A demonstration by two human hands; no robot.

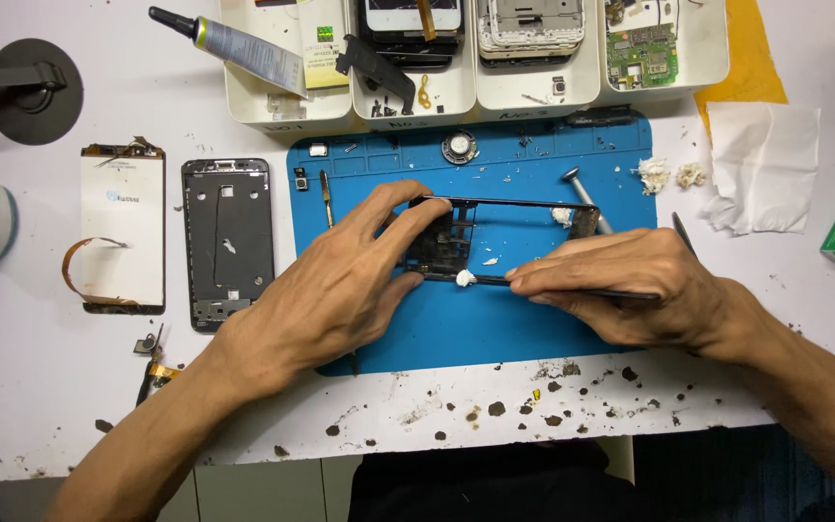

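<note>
**Swab on the frame edge, mid-bench**

My left hand (340, 280) pinches the black phone frame (495, 237), fingers narrow round its left end, holding it tilted up over the blue work mat (475, 338). My right hand (620, 285) is closed on thin tweezers (553, 285) w/ a small white cotton wad (465, 278) touching the frame's near rail.

Risk, as I judge it: frame is thin and held at one end only; too much push from the tweezers could bend it or slip the tip off.

White trays (282, 111) at the back: stacked phone bodies, a green circuit board (642, 53), small black parts; a glue tube (234, 43) lies across the leftmost. Left of the mat: a screen panel (123, 227) and a dark back plate (229, 242).
</note>
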